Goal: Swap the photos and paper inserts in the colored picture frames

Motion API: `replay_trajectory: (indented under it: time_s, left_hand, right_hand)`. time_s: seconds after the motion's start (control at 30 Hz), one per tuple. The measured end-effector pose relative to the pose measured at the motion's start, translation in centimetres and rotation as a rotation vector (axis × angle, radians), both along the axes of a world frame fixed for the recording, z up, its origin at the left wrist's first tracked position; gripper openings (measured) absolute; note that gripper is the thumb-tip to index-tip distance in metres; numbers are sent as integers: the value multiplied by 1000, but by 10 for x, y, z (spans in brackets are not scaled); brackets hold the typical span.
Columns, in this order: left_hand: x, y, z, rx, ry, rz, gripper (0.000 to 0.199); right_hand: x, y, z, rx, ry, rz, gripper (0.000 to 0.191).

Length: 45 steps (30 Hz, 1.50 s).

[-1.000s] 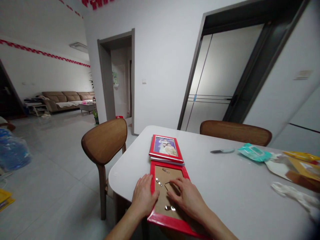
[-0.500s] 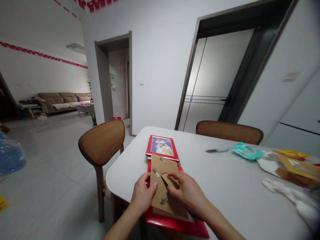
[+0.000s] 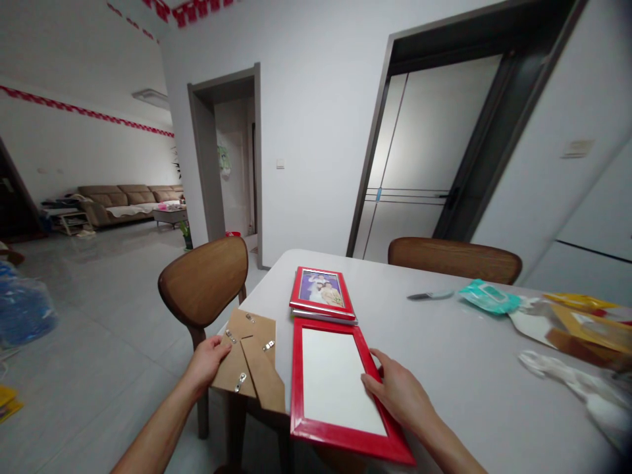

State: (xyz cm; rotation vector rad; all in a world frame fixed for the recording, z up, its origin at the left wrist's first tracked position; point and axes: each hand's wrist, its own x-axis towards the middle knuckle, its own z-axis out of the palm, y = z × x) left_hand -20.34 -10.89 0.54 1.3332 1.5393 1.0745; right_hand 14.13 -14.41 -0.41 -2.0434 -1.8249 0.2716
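A brown backing board (image 3: 232,368) with metal clips and a stand flap is pinched at its left edge by my left hand (image 3: 208,362), beyond the table's left edge. On the table lies a red picture frame (image 3: 299,382) with a white sheet (image 3: 336,378) inside its border. The fingers of my right hand (image 3: 395,388) grip the frame's right side, thumb on top. Just behind it, a second red frame with a photo (image 3: 320,289) of people rests on top of other frames.
On the white table (image 3: 444,368) are a knife (image 3: 429,295), a teal wipes packet (image 3: 488,297), yellow and brown packaging (image 3: 587,329) and crumpled white plastic (image 3: 567,382). Wooden chairs stand at the left (image 3: 207,283) and far side (image 3: 454,258).
The backing board has moved left off the red frame in my left hand, uncovering the white sheet. My right hand has left the board and now grips the frame's right side.
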Motion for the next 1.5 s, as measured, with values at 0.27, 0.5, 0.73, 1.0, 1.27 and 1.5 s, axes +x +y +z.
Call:
replay_trajectory:
  time_s: [0.27,0.5,0.73,1.0,1.27,1.5]
  left_hand:
    - [14,-4,1,178,356,128,36]
    - [142,-58,41,317,290,-153,49]
    - [207,-75,51,179,86,-419,77]
    - [176,-59,59,184,15,-336,62]
    - [200,-70,49,246,171,-385,74]
    - [145,-48,63,297,-53,-180,59]
  right_hand:
    - [6,-13,20,-192,681,-87,57]
    - [-15,-39,58,-184,1426,29,71]
    - [-20,-37,60,-89,1449,54,75]
    - [-16,-34,57,-171,1494,25,72]
    - [-31,-33,60,-88,1486,3,73]
    - [-1,-23,29,-78,1060,-87,70]
